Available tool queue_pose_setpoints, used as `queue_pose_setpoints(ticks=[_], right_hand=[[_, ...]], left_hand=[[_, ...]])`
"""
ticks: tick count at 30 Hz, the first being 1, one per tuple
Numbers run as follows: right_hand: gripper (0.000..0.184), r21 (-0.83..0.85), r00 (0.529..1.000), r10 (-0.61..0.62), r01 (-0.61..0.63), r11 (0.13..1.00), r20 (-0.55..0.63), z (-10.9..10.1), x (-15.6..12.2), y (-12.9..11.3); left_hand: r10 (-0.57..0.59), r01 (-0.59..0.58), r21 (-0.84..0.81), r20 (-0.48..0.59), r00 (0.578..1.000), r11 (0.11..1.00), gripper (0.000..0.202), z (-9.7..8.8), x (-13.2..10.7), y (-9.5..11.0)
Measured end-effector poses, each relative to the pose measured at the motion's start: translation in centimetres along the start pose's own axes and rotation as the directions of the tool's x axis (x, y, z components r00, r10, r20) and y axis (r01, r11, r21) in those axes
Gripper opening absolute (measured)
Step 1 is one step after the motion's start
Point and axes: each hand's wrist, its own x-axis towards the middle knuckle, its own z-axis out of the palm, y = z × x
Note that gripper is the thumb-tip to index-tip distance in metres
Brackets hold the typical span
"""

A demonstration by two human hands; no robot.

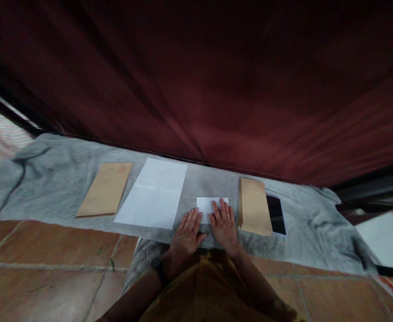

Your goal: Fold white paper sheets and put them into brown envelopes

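A small folded white paper [207, 205] lies on the grey cloth [55, 179] in front of me. My left hand [187, 235] rests flat with fingers stretched out, its fingertips at the paper's near left edge. My right hand [223, 223] lies flat on the paper's right part, fingers together and extended. Neither hand grips anything. To the left lies an unfolded white sheet [154, 192] with creases, and further left a single brown envelope [106, 188]. A stack of brown envelopes [253, 205] sits just right of my right hand.
A dark phone [276, 214] lies beside the envelope stack. A dark red curtain [216, 80] hangs behind the cloth. Terracotta floor tiles [48, 259] lie in front. At the far right sits a white sheet [386, 239] on a dark board.
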Motion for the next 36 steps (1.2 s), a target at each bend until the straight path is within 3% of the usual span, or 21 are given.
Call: queue_pose_setpoints(ticks=[4, 11, 20, 29, 32, 34, 36], right_hand=[[0.052, -0.013, 1.0, -0.006, 0.006, 1.0, -0.009, 0.0, 0.1, 0.0], [0.053, -0.082, 0.999, -0.025, 0.023, 0.996, -0.025, 0.5, -0.1, 0.1], [0.053, -0.092, 1.0, 0.018, -0.018, 0.996, 0.007, 0.1, 0.1, -0.2], [0.05, -0.045, 0.998, 0.048, -0.05, 0.998, -0.042, 0.0, 0.5, -0.4], [0.049, 0.068, 0.997, -0.072, 0.069, 0.995, 0.034, -0.5, 1.7, -1.2], [0.048, 0.176, 0.968, -0.231, 0.211, 0.961, 0.101, -0.6, 2.6, -1.9], [0.046, 0.225, 0.944, -0.301, 0.266, 0.937, 0.138, -0.4, 3.2, -2.7]], left_hand=[[0.059, -0.059, 0.022, -0.002, 0.998, 0.998, 0.066, -0.5, -0.5, -0.4], [0.046, -0.049, 0.051, 0.059, 0.997, 0.997, 0.068, -0.8, -0.5, -0.3], [0.008, -0.01, 0.03, 0.057, 0.998, 1.0, 0.07, -1.1, -0.4, 0.1], [0.022, -0.026, 0.103, 0.039, 0.999, 0.994, 0.074, -0.2, -0.5, -0.1], [0.04, -0.044, 0.099, 0.039, 0.998, 0.994, 0.072, -0.1, -0.5, -0.3], [0.057, -0.06, 0.074, 0.047, 0.997, 0.995, 0.071, -0.2, -0.5, -0.4], [0.062, -0.065, 0.041, 0.057, 0.996, 0.997, 0.07, -0.3, -0.5, -0.4]])
